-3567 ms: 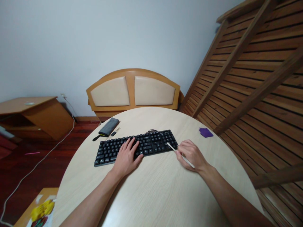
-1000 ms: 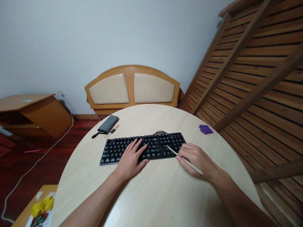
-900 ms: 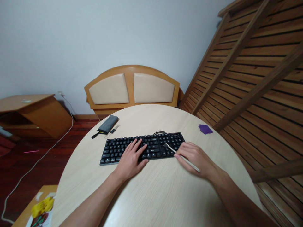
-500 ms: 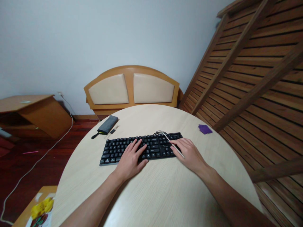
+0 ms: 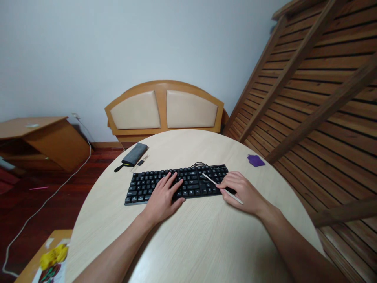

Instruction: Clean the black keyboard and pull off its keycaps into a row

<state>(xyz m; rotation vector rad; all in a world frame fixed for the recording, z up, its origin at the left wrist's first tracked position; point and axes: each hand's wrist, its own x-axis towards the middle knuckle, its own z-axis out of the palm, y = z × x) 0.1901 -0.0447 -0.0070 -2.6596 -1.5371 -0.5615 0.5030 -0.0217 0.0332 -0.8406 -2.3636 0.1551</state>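
Smooth, pale wood-grain laminate covers a round table [image 5: 188, 243] that curves across the foreground, where a person works bare-handed. The left hand [image 5: 162, 196] lies spread and loose, gripping nothing, its fingers over the ridged keys of a long black plastic keyboard [image 5: 141, 186] set at the table's middle. The right hand [image 5: 237, 192] is closed in a pinch around a slim, off-white stick [image 5: 210, 180], whose tip points at the keys left of the number pad; whether it touches them cannot be told. Just behind the keyboard loops a thin black cable [image 5: 199, 164]. Farther back on the table rest a soft, dark grey oblong pouch [image 5: 135, 154] with a black strap, at left, and a flat purple piece with angular edges [image 5: 256, 160], at right. Beyond stands an arched, honey-coloured wooden headboard [image 5: 161, 104] with two cream padded panels, before a plain pale-blue wall [image 5: 176, 39]. Rough brown slatted wood [image 5: 312, 118] leans at right.
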